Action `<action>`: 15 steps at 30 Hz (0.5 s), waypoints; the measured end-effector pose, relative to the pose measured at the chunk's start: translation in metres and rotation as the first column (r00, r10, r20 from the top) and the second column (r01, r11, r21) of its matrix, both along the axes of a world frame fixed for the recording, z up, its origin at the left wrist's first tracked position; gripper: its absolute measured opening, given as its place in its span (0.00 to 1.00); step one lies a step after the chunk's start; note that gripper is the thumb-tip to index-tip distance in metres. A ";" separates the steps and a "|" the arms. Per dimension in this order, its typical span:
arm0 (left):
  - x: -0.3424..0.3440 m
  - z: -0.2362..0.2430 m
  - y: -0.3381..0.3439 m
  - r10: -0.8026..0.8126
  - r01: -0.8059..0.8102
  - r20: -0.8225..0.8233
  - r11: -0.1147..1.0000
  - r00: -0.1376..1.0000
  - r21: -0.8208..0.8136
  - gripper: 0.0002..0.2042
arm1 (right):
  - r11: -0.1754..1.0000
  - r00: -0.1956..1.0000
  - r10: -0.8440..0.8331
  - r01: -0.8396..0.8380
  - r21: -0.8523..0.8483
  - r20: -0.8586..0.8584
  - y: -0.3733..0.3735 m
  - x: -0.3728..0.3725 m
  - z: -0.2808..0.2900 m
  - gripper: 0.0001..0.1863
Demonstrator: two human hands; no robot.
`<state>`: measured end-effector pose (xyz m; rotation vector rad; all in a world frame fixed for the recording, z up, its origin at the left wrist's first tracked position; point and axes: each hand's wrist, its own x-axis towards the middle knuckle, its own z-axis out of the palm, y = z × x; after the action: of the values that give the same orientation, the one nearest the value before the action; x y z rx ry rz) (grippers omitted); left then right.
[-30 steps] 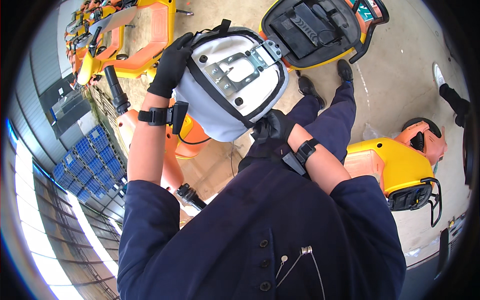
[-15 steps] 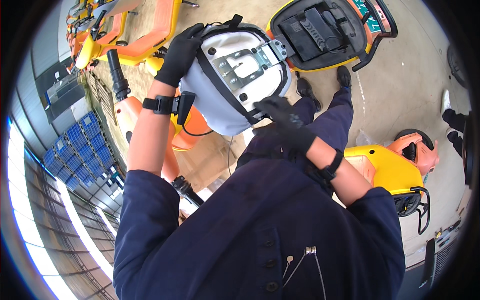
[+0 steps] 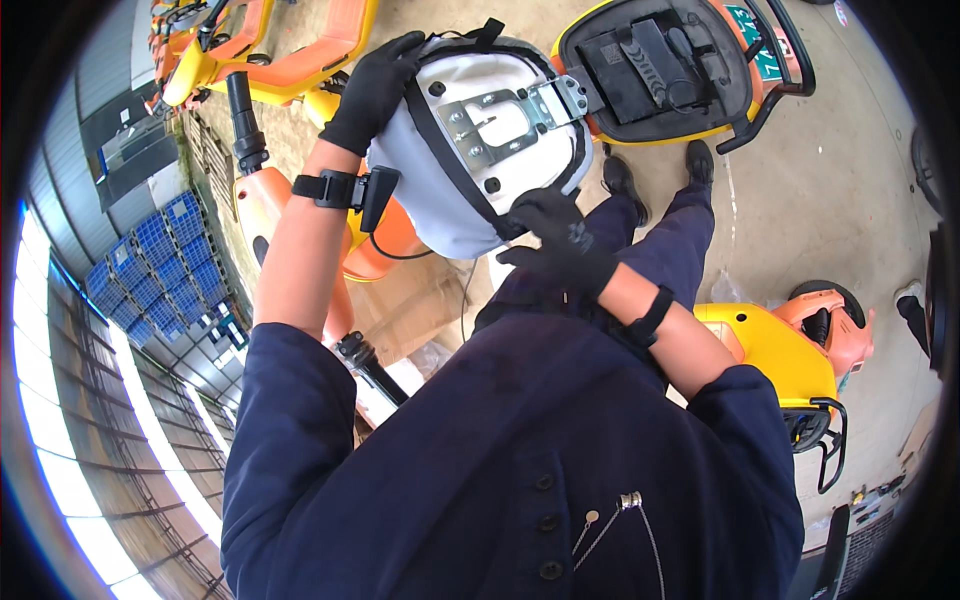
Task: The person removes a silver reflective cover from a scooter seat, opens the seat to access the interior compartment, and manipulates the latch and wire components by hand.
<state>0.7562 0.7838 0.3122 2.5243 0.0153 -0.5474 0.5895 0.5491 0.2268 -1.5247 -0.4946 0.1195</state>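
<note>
A scooter seat is tipped up on its hinge, its white underside [image 3: 538, 158] facing me. A pale grey cover [image 3: 425, 195] wraps its rim, and a black band [image 3: 437, 150] runs around the cover's edge. A metal hinge bracket [image 3: 552, 106] is bolted to the middle. My left hand [image 3: 375, 95], black-gloved, is closed over the cover at the seat's far left edge. My right hand [image 3: 562, 238], also gloved, has its fingers bent onto the band at the near right edge, the thumb apart. What lies under those fingertips is hidden.
Right of the hinge lies the open seat compartment [image 3: 735, 95] with a black box [image 3: 640, 75] inside and a black rear rail [image 3: 785, 85]. Handlebar grips [image 3: 243, 115] stand at left. Another yellow-orange scooter [image 3: 770, 345] is at right; stacked blue crates [image 3: 165, 265] stand far left.
My right hand has shifted slightly along the band and its fingers have curled in more. My left hand stays on the far edge. The view has shifted a little; someone's legs at right show less.
</note>
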 end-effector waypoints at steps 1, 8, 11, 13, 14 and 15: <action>-0.001 -0.001 0.000 -0.022 0.021 0.020 0.999 1.000 0.043 0.22 | 0.998 0.999 0.041 -0.041 -0.041 0.005 0.001 0.000 0.006 0.11; -0.008 -0.003 0.003 0.059 -0.060 -0.029 0.997 0.998 -0.039 0.23 | 0.987 0.988 0.144 -0.140 0.079 -0.048 -0.009 0.002 0.002 0.11; -0.005 -0.004 0.003 -0.078 0.077 0.013 0.995 0.997 0.060 0.22 | 0.964 0.964 0.264 -0.264 0.038 0.021 -0.016 0.024 -0.013 0.10; 0.000 -0.008 0.005 -0.285 0.264 0.089 0.945 0.954 0.195 0.20 | 0.953 0.950 0.300 -0.303 0.014 0.085 -0.017 0.039 -0.009 0.07; 0.001 -0.005 0.006 -0.376 0.330 0.144 0.907 0.916 0.263 0.19 | 0.940 0.927 0.340 -0.341 -0.026 0.160 -0.020 0.050 -0.006 0.04; 0.002 -0.003 0.008 -0.436 0.379 0.145 0.874 0.888 0.304 0.17 | 0.965 0.853 0.242 -0.260 -0.027 0.463 -0.021 0.057 -0.012 0.05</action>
<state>0.7579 0.7919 0.3088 2.8558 -0.5771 -0.4592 0.6467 0.5278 0.2147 -1.4440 -1.0766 -0.0564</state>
